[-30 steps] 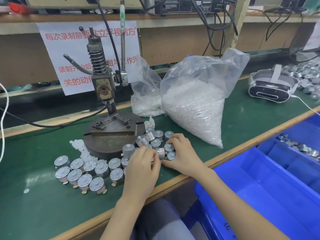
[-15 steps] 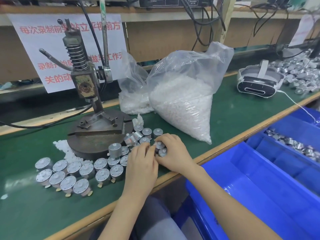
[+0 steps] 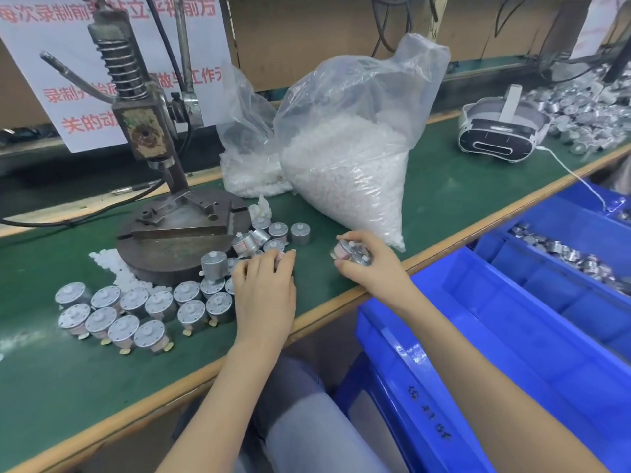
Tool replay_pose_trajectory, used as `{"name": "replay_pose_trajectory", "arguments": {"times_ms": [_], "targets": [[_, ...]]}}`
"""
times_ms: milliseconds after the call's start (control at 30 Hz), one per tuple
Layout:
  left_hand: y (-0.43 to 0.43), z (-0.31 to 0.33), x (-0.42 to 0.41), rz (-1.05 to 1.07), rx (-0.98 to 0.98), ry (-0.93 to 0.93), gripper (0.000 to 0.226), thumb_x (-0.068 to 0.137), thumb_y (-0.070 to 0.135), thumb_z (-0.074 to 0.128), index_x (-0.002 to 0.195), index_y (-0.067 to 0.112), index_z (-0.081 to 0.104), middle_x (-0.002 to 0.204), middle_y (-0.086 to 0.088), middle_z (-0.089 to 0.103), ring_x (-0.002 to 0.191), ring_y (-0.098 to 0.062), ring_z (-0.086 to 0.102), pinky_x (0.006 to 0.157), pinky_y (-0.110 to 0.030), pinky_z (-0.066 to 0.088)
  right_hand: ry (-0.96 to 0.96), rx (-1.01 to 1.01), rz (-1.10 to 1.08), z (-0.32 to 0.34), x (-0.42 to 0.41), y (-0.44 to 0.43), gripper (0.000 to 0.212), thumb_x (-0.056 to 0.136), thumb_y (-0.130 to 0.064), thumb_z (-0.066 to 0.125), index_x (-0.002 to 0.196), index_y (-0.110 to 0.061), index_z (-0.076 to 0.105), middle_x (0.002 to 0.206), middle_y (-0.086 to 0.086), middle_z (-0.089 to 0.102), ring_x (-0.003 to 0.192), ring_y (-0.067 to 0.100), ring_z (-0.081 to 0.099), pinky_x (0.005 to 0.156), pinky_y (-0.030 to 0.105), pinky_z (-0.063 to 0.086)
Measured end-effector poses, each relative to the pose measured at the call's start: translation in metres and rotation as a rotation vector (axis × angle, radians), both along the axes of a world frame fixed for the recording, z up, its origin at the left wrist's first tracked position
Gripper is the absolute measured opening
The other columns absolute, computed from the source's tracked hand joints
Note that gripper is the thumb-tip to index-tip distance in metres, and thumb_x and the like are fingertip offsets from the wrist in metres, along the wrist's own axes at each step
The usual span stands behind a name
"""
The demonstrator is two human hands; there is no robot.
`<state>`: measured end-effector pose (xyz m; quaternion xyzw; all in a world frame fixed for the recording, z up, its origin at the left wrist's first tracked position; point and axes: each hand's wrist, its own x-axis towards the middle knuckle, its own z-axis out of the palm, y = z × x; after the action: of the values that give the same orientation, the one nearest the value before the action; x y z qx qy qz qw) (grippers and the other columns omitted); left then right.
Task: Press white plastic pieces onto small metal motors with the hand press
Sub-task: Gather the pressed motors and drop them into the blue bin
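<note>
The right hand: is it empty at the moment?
No, the right hand has its fingers curled round a few small metal motors.

The hand press [image 3: 143,131] and its round base [image 3: 177,240] block the left middle of the tabletop [image 3: 444,206]. A block of upright motors [image 3: 119,312] fills the ground between base and front edge, loose white pieces [image 3: 112,268] hug the base's left side, and a motor cluster [image 3: 273,233] crowds its right. The left hand [image 3: 264,295] covers that cluster's near side. The right hand [image 3: 368,264], gripping a clutch of motors [image 3: 351,252], sits by the front edge, with a bare green gap between the hands. Behind, the big bag [image 3: 341,165] and smaller bag [image 3: 249,165] wall off the back. Open green lies between big bag and headset [image 3: 495,131], and along the front edge left of the motor block. Blue bins [image 3: 478,319] stand against the front edge on the right
</note>
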<state>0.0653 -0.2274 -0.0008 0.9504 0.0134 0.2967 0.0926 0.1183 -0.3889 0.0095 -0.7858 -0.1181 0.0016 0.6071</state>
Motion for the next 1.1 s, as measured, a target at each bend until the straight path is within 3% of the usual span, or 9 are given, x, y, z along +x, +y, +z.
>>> {"name": "replay_pose_trajectory", "arguments": {"times_ms": [133,267,400,467,533,633,733,867,1100], "targets": [[-0.003,0.002,0.007,0.017,0.020,0.015,0.030,0.063,-0.003,0.076,0.090,0.007,0.069,0.084,-0.013,0.064,0.075,-0.032,0.060,0.079,-0.041,0.038,0.134,0.168,0.039,0.008,-0.009,-0.034,0.028,0.068,-0.025,0.065,0.095,-0.029,0.064,0.073,-0.022,0.060,0.063,-0.001,0.049,0.056,0.010,0.037],[-0.006,-0.003,0.012,-0.069,-0.034,0.027,0.032,0.067,0.000,0.076,0.097,0.007,0.069,0.089,-0.016,0.061,0.080,-0.035,0.058,0.078,-0.042,0.040,0.215,0.314,-0.026,0.004,-0.016,-0.065,0.029,0.067,-0.022,0.063,0.096,-0.023,0.065,0.086,-0.005,0.063,0.081,0.020,0.049,0.073,0.030,0.040],[-0.014,-0.006,0.019,-0.169,-0.066,0.024,0.032,0.070,0.003,0.076,0.100,0.009,0.068,0.090,-0.013,0.060,0.083,-0.035,0.058,0.078,-0.034,0.024,0.268,0.492,-0.088,-0.017,-0.028,-0.099,0.034,0.070,-0.019,0.061,0.102,-0.011,0.063,0.090,-0.002,0.066,0.086,0.016,0.063,0.090,0.028,0.052],[-0.019,-0.008,0.024,-0.190,-0.085,0.042,0.032,0.071,0.004,0.075,0.102,0.010,0.067,0.090,-0.012,0.060,0.082,-0.035,0.057,0.077,-0.033,0.023,0.311,0.363,-0.156,-0.034,-0.033,-0.115,0.031,0.071,-0.027,0.064,0.101,-0.018,0.064,0.089,-0.005,0.066,0.083,0.016,0.060,0.084,0.027,0.051],[-0.022,-0.009,0.028,-0.210,-0.107,0.059,0.032,0.073,0.004,0.073,0.103,0.009,0.067,0.090,-0.013,0.059,0.081,-0.036,0.056,0.078,-0.035,0.024,0.394,0.150,-0.202,-0.057,-0.034,-0.127,0.025,0.077,-0.033,0.068,0.100,-0.025,0.064,0.088,-0.003,0.061,0.075,0.016,0.052,0.066,0.022,0.040],[-0.024,-0.011,0.032,-0.249,-0.171,0.094,0.034,0.078,0.004,0.069,0.111,0.007,0.065,0.094,-0.015,0.058,0.085,-0.037,0.053,0.081,-0.041,0.035,0.503,0.017,-0.271,-0.099,-0.028,-0.138,0.013,0.086,-0.020,0.064,0.099,-0.018,0.060,0.087,-0.003,0.056,0.054,0.002,0.047,0.050,0.010,0.036],[-0.023,-0.012,0.033,-0.261,-0.244,0.126,0.035,0.084,0.008,0.064,0.119,0.007,0.060,0.102,-0.014,0.057,0.096,-0.034,0.048,0.089,-0.034,0.033,0.531,-0.141,-0.316,-0.135,-0.018,-0.140,0.009,0.082,-0.011,0.063,0.087,-0.012,0.056,0.083,0.000,0.056,0.066,0.009,0.054,0.059,0.018,0.042],[-0.021,-0.012,0.033,-0.255,-0.275,0.154,0.036,0.087,0.011,0.061,0.122,0.007,0.057,0.108,-0.013,0.056,0.103,-0.032,0.048,0.092,-0.029,0.030,0.476,-0.551,-0.241,-0.173,-0.006,-0.135,0.027,0.075,-0.016,0.063,0.063,-0.020,0.039,0.074,-0.001,0.048,0.069,0.020,0.042,0.058,0.026,0.032],[-0.023,-0.012,0.034,-0.234,-0.305,0.160,0.035,0.087,0.013,0.061,0.121,0.006,0.056,0.110,-0.012,0.057,0.105,-0.030,0.051,0.092,-0.034,0.035,0.314,-0.819,-0.165,-0.215,0.000,-0.129,0.013,0.077,-0.020,0.054,0.081,-0.017,0.042,0.091,-0.001,0.042,0.093,0.026,0.041,0.084,0.026,0.027]]}}
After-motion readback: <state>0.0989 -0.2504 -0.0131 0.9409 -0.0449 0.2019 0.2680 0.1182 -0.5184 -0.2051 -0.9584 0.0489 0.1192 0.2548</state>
